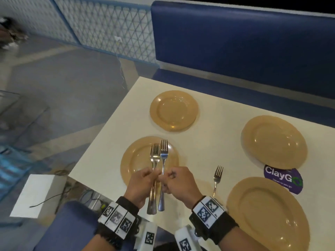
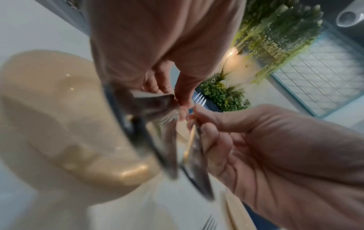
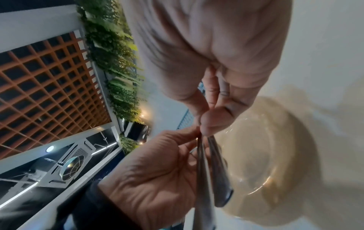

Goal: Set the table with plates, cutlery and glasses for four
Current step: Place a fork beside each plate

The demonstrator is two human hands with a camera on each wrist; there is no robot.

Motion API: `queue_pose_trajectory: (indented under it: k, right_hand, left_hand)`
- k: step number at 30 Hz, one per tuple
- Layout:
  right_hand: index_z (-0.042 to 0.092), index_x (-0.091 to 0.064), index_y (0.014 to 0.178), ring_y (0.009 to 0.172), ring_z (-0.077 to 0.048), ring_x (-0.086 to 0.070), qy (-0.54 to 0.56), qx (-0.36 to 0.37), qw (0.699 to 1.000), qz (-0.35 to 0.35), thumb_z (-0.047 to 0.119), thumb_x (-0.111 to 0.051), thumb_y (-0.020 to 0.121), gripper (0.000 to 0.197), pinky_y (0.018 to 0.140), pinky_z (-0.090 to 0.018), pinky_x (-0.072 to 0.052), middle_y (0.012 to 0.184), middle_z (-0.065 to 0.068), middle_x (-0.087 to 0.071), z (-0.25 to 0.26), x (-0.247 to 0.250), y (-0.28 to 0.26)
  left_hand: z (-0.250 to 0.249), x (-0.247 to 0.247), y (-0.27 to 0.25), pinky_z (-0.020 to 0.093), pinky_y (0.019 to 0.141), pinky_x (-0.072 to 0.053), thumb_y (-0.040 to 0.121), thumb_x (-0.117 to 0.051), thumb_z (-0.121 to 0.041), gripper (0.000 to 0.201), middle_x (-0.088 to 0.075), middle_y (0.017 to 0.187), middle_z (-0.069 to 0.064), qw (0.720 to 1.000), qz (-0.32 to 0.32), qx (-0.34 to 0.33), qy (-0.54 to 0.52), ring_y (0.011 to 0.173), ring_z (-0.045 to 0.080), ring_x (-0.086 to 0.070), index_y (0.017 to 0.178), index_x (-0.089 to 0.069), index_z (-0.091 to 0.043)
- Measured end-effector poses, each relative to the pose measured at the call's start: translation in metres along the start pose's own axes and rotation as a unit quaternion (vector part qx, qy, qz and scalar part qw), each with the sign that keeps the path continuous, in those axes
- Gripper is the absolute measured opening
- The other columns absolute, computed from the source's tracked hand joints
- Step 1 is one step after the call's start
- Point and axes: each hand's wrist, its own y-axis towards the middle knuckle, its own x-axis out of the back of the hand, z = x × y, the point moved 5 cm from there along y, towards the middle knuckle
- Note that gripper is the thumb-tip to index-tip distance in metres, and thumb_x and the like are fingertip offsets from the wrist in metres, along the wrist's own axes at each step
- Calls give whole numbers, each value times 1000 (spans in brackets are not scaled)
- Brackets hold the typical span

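Four tan plates sit on the cream table (image 1: 208, 134). The near-left plate (image 1: 137, 160) lies under my hands, with the others at far left (image 1: 174, 110), far right (image 1: 273, 142) and near right (image 1: 266, 212). My left hand (image 1: 145, 180) grips steel forks (image 1: 155, 156) by the handles, tines up; their heads overlap. My right hand (image 1: 174, 180) pinches the handle of a separate fork (image 1: 164, 154) right beside them. The two hands touch at the knuckles. One more fork (image 1: 217, 176) lies flat between the two near plates. In the right wrist view, two handles (image 3: 218, 171) hang below the pinching fingers (image 3: 208, 124).
A blue padded bench (image 1: 244, 42) runs along the table's far side. A blue seat (image 1: 72, 225) is below my left arm. A purple "ClayGo" sticker (image 1: 284, 180) lies between the right-hand plates. The table's left edge drops to grey floor (image 1: 63, 87).
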Motion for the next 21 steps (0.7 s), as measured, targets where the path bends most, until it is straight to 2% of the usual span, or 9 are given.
queue_pose_trajectory:
  k: [3,6,8,10,12,14,16,18,21]
  right_hand:
    - [-5,-63,77,59,-13,-71,36,-19,999,10,7,-72,85,17,57,-32,-61,71,-10,-67,15,-36,15]
    - [-7,-67,86,60,-16,-72,54,-45,997,12,9,-73,87,17,66,-37,-63,74,-11,-71,28,-65,28]
    - [-3,-69,84,61,-20,-72,53,-50,997,7,12,-73,88,17,68,-39,-63,74,-12,-73,36,-82,37]
    - [-5,-69,84,56,-17,-68,54,-53,997,-1,14,-74,87,20,63,-32,-61,70,-12,-71,46,-98,45]
    - [-10,-65,85,51,-13,-63,60,-54,997,-9,12,-74,88,24,57,-26,-57,68,-14,-68,55,-113,54]
    - [-10,-65,83,47,-9,-59,66,-56,996,-15,11,-72,89,23,52,-21,-53,67,-14,-65,64,-127,64]
    - [-7,-65,78,46,-5,-54,25,-32,999,-18,14,-70,91,25,51,-19,-49,62,-10,-62,70,-140,71]
    - [6,-63,65,47,-1,-49,-84,1,996,-32,20,-66,92,31,53,-12,-42,57,-1,-59,69,-144,75]
    - [26,-45,55,50,1,-49,-190,15,981,-46,23,-62,93,42,55,-10,-39,50,12,-53,60,-133,68]
  left_hand:
    - [5,33,15,29,49,-50,98,-61,-20,29,-66,82,20,997,11,47,-63,61,22,-60,101,-71,6]
    - [13,66,38,23,42,-37,92,-68,-26,31,-55,73,11,986,41,94,-131,50,12,-42,101,-68,4]
    - [12,85,53,20,36,-31,85,-71,-22,24,-45,68,4,974,71,121,-178,44,8,-32,95,-67,-1]
    - [2,102,64,18,33,-29,82,-71,-18,15,-40,67,3,963,103,132,-210,41,6,-27,85,-65,-4]
    - [-11,121,75,17,33,-28,85,-70,-14,12,-38,66,2,968,105,122,-191,41,5,-25,78,-68,-6]
    - [-26,143,85,19,36,-27,90,-70,-15,19,-41,61,5,993,61,71,-74,42,8,-28,74,-69,-5]
    - [-41,163,99,26,42,-37,90,-71,-23,27,-55,61,13,994,-12,-7,109,46,15,-42,71,-69,-4]
    - [-48,178,114,32,57,-48,86,-67,-34,34,-71,71,13,955,-74,-65,280,59,20,-57,72,-71,-4]
    - [-39,186,132,31,61,-44,83,-59,-37,37,-62,61,10,915,-50,-45,399,61,20,-50,61,-65,-8]
